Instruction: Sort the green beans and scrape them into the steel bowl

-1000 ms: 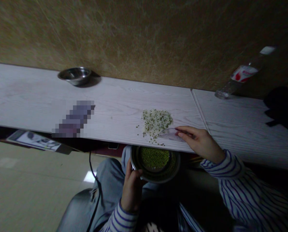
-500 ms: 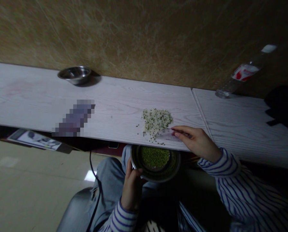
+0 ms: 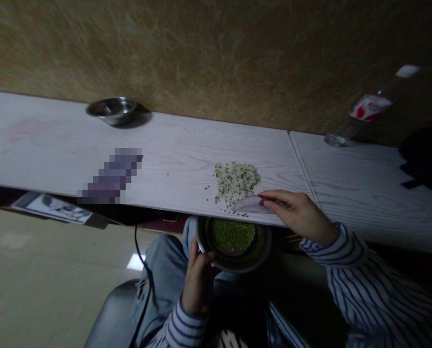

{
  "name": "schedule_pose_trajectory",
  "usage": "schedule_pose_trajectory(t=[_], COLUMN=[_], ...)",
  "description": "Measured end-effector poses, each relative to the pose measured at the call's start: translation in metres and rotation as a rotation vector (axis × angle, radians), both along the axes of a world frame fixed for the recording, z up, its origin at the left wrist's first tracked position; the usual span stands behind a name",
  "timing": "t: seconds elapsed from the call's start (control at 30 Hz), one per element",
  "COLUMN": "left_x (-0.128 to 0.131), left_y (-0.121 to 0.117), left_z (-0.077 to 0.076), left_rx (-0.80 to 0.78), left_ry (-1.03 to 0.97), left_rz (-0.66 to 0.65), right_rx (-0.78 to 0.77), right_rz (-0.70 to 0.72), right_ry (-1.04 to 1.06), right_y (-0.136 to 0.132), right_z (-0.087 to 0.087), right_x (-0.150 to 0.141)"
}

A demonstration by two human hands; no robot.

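Note:
My left hand (image 3: 198, 282) is closed on the rim of a metal bowl (image 3: 242, 269) held over my lap, just under the table's front edge. Green mung beans (image 3: 231, 235) lie in the bowl. My right hand (image 3: 298, 211) pinches a clear, half-round plastic protractor (image 3: 251, 204) between thumb and fingers. Its curved side touches the near edge of a spread pile of white rice grains mixed with mung beans (image 3: 237, 180) on the table. A few loose beans lie around the pile, some close to the table's edge.
The narrow white wood-grain table (image 3: 180, 145) runs along a marbled wall. A smaller metal bowl (image 3: 112, 112) stands at the back left, with a pixelated object (image 3: 112, 176) before it. At the right are a plastic bottle (image 3: 370, 107) and a black item (image 3: 426, 162). A cable (image 3: 149, 275) hangs down.
The view has shifted slightly. My right hand and the protractor show almost no movement beside the pile; my left hand keeps the bowl in place.

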State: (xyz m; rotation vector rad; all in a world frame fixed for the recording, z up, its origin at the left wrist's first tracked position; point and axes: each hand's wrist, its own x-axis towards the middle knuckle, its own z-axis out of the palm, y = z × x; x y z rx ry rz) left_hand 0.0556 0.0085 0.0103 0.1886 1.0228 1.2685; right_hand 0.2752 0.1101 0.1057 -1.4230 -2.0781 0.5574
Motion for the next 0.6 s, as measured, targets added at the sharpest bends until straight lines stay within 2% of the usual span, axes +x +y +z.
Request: schedule_pose_trajectory(t=[0.37, 0.6], left_x=[-0.0006, -0.0006], left_y=[-0.0004, -0.0002], left_z=[0.0016, 0.0002], left_rx=[-0.011, -0.010], left_ry=[0.007, 0.022], left_rz=[0.005, 0.005], right_rx=[0.008, -0.004], right_rz=[-0.053, 0.001], right_ry=[-0.022, -0.015], right_y=[0.0042, 0.0050], right_z=[-0.0020, 0.0019], right_x=[0.0054, -0.0020])
